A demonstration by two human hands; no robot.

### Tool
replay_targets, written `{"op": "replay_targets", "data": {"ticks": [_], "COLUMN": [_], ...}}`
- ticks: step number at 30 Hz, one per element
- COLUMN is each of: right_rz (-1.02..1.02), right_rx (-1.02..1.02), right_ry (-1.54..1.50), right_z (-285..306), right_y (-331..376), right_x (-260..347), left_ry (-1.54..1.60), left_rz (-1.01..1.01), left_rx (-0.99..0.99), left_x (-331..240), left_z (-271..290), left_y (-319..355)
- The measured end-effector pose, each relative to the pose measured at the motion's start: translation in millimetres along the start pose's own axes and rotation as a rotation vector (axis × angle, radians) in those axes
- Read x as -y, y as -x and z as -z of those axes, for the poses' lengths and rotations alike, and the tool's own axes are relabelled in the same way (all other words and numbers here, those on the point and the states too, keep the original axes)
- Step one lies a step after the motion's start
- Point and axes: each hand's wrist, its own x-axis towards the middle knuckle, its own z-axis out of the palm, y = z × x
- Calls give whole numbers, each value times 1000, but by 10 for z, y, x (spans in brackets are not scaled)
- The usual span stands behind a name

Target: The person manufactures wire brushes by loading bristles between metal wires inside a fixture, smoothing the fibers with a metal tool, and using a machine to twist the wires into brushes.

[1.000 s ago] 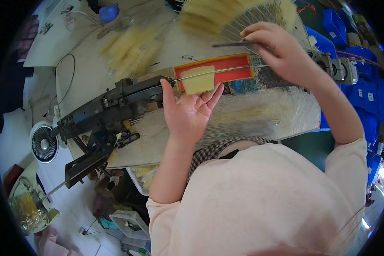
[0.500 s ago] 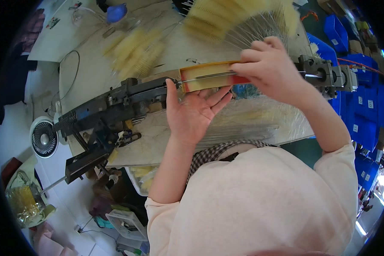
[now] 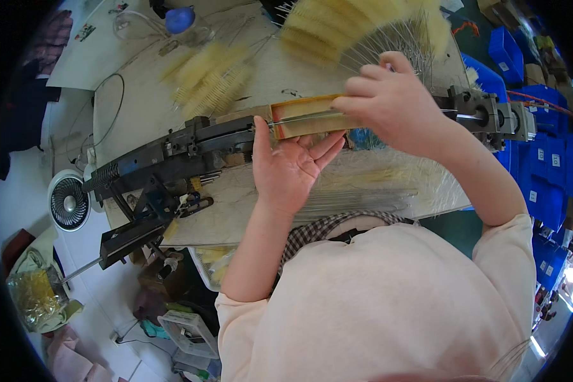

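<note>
My left hand [image 3: 290, 167] is palm up with its fingers spread, at the near side of a shallow yellowish trough [image 3: 293, 132]. Its fingertips pass beneath the trough's edge, and its thumb points up by the trough's left end. A thin metal rod or twisted wire [image 3: 305, 116] runs lengthwise through the trough. Above the right end, my right hand [image 3: 391, 108] has its fingers curled together, and what lies in them is hidden. Left of the trough is a long black metal machine [image 3: 191, 143]; a grey clamp-like head [image 3: 481, 109] stands to the right.
Yellow bristle brushes with wire stems [image 3: 350, 32] lie fanned at the back, with another bunch [image 3: 213, 76] to their left. Loose wires [image 3: 356, 200] rest along the table's near side. A fan [image 3: 69, 200] stands left, blue bins [image 3: 541, 156] right.
My right hand has shifted slightly left along the trough. Red at the trough's right end no longer shows. My left hand stays beneath, nearly unmoved; the whole view has shifted a little.
</note>
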Motion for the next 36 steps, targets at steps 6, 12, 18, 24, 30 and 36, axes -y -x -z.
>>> {"op": "replay_targets", "data": {"ticks": [6,12,18,24,30,36], "right_rz": [31,66,-2,32,-12,-22], "right_rx": [148,46,48,92,72,136], "right_ry": [-63,-141,-171,-33,-87,-25], "right_z": [-32,86,93,18,45,137], "right_y": [-111,42,28,59,107,310], "right_x": [25,148,100,-52,-91,-242], "left_ry": [-20,27,33,-77,-94,-115], "left_rz": [-29,-19,-45,-33,-42,-56], "left_rx": [-33,20,-43,-31,-49,-82], "left_x": [-9,9,23,7,11,16], "left_z": [0,52,4,0,0,-7], "left_y": [7,-5,10,3,7,10]}}
